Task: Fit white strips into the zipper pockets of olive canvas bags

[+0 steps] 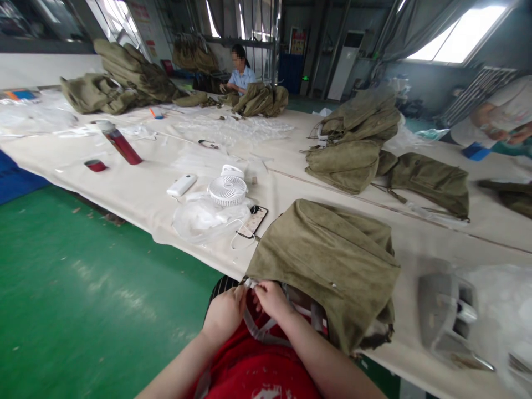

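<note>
Possibly the olive canvas bag [328, 255], overhanging the table [141, 191] at its near edge, slips off if left hand [224, 313] and right hand [273, 299], both pinched closed at its pale-tipped corner, tug hard.

white fan [228, 191] | phone [256, 220] near fan | red flask [123, 145] | red cup [95, 165] near flask

Matt, rough-looking cloth piece [324, 244], smooth plastic fan [228, 191], glossy smooth floor [103, 288].
</note>
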`<state>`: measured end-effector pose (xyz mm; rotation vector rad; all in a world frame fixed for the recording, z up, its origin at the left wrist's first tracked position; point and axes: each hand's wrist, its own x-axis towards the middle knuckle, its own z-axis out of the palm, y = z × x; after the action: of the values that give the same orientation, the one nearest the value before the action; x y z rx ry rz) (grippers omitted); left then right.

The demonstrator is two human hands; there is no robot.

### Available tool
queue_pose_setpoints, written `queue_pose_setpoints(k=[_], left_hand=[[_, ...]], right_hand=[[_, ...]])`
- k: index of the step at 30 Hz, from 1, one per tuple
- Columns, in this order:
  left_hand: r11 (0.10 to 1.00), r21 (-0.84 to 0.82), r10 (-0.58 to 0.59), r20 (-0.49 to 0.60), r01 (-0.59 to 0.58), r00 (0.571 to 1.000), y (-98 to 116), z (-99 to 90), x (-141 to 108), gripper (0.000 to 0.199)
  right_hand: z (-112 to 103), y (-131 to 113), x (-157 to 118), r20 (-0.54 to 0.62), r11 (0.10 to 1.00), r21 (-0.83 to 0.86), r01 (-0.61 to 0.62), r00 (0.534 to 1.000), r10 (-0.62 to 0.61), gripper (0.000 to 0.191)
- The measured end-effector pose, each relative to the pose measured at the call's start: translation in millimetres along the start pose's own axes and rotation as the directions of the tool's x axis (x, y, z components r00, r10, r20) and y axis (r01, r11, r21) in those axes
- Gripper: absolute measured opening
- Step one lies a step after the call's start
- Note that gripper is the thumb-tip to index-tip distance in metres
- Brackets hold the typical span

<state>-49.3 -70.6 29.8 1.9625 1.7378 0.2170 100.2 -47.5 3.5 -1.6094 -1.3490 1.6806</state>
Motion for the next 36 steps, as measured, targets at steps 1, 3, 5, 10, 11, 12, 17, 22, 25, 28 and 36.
queue_pose_setpoints(k=[1, 3, 5, 10, 11, 12, 17, 22, 25, 28, 36], left_hand=[[0.997, 0.08, -0.01, 0.031, 0.007, 0.999, 2.3, -0.9, -1.8, 0.026], [0.982, 0.186, -0.023, 0.074, 0.009, 0.997, 6.3, -0.6, -3.8, 0.024], [0.967, 0.255, -0.023, 0.087, 0.0, 0.996, 9.5, 2.4, -4.6, 0.025], [0.951, 0.31, -0.009, 0.052, -0.007, 0.999, 13.2, 12.8, -6.4, 0.033], [0.956, 0.292, -0.006, 0.05, -0.009, 0.999, 12.7, 13.6, -6.7, 0.033], [0.965, 0.263, -0.009, 0.052, -0.005, 0.999, 11.7, 13.8, -6.7, 0.032], [0.995, 0.025, -0.096, 0.032, 0.095, 0.995, 2.3, 8.9, -3.3, 0.024], [0.849, -0.497, -0.179, 0.047, 0.178, 0.983, -1.0, 8.3, 4.5, 0.019], [0.461, -0.793, -0.243, 0.32, 0.399, 0.916, -0.3, 5.2, 10.8, 0.024], [0.103, -0.788, -0.068, 0.604, 0.608, 0.794, -2.4, -5.4, 14.5, 0.023], [-0.531, -0.399, 0.443, 0.621, 0.748, 0.646, -2.7, -15.7, 5.0, 0.014]], right_hand=[[0.1, -1.7, -0.5, -0.005, 0.999, 0.034, -0.021, 1.0, 0.021, 0.032], [0.5, -6.7, -1.9, 0.005, 0.997, 0.054, -0.049, 0.999, 0.049, 0.048], [0.4, -12.1, -3.6, 0.015, 0.999, 0.003, -0.038, 0.999, 0.038, 0.062], [-0.3, -12.2, -3.3, -0.082, 0.968, -0.215, 0.129, 0.985, -0.15, 0.056], [0.1, -9.0, -2.1, -0.087, 0.963, -0.217, 0.159, 0.98, -0.181, 0.049], [0.8, -5.0, -0.8, -0.08, 0.966, -0.191, 0.172, 0.979, -0.19, 0.043], [6.8, 10.5, 1.4, -0.015, 0.996, 0.001, 0.091, 0.996, -0.091, 0.034], [12.3, 9.1, -4.5, -0.047, 0.995, 0.023, 0.097, 0.994, -0.096, 0.032], [13.9, 9.4, -4.8, -0.052, 0.989, 0.061, 0.136, 0.99, -0.132, 0.032], [13.6, 13.3, -1.3, -0.055, 0.976, 0.111, 0.187, 0.982, -0.182, 0.036], [15.9, 10.5, -5.9, -0.034, 0.95, 0.309, 0.031, 0.999, -0.021, 0.048]])
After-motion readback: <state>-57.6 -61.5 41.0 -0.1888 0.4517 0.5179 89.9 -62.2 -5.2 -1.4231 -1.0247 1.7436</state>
